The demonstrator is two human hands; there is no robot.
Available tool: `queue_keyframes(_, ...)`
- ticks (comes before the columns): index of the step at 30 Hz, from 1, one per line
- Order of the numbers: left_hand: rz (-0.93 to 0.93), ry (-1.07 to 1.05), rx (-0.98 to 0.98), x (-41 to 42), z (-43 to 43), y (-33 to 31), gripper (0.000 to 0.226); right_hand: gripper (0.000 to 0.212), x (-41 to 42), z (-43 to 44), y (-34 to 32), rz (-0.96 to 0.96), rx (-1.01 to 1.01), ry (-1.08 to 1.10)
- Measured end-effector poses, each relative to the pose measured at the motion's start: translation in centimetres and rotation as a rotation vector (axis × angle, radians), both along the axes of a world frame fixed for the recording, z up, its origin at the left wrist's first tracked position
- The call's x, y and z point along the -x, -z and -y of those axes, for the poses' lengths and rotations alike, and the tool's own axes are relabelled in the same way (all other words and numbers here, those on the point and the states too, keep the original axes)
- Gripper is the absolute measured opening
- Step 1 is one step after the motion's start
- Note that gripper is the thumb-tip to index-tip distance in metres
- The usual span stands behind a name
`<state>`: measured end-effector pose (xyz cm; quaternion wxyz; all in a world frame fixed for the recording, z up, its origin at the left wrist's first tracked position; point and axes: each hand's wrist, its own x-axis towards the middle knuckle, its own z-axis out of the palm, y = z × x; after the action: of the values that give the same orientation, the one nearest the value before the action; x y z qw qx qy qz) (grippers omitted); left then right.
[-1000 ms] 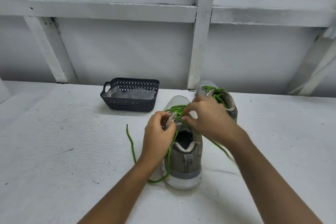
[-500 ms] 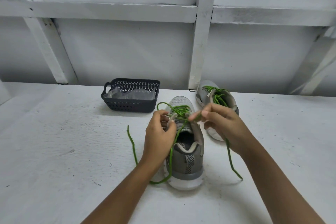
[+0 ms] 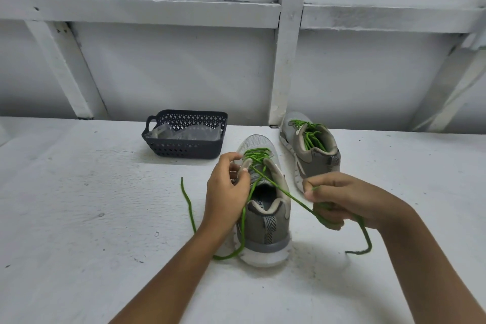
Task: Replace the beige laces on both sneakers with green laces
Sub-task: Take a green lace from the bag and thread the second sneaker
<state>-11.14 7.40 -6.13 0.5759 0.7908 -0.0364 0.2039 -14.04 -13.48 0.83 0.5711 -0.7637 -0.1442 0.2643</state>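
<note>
left hand [image 3: 226, 192] grips near sneaker's [image 3: 265, 229] eyelet flap; right hand [image 3: 347, 200] pinches green lace [image 3: 288, 194], taut toward 4 o'clock. pull evenly, pin sneaker down.

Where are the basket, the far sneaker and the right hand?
basket [image 3: 184, 149]: head view, on its front wall.
far sneaker [image 3: 315, 163]: head view, on its dark grey side near the heel.
right hand [image 3: 349, 200]: head view, on the back of the hand.

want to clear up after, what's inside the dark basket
Crumpled clear plastic lies inside the basket, filling most of it. The plastic and the basket's front wall cover the bottom, so whatever lies beneath or within the plastic cannot be seen.
</note>
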Motion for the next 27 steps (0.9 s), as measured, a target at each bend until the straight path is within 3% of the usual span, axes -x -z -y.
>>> queue_keyframes(3,-0.014,0.004,-0.013,-0.2,0.1,0.1,0.013,0.02,0.0,-0.4,0.2,0.157,0.234,0.079)
queue_keyframes(8,-0.014,-0.009,-0.017,-0.2,0.1,0.0,0.014,0.023,-0.8,-2.6,1.1,0.606,0.668,0.227)
queue_keyframes(16,-0.027,-0.011,-0.015,-0.1,0.1,0.0,0.013,0.018,-0.8,-3.0,0.4,0.572,0.757,0.133)
queue_keyframes(23,-0.033,-0.027,-0.042,0.0,0.3,-0.4,0.016,0.02,-0.7,-2.0,-0.4,0.459,0.544,0.083)
queue_keyframes(27,0.022,-0.034,-0.166,-0.1,0.0,-0.9,0.023,0.027,-0.9,-2.3,-1.2,0.262,0.135,0.194)
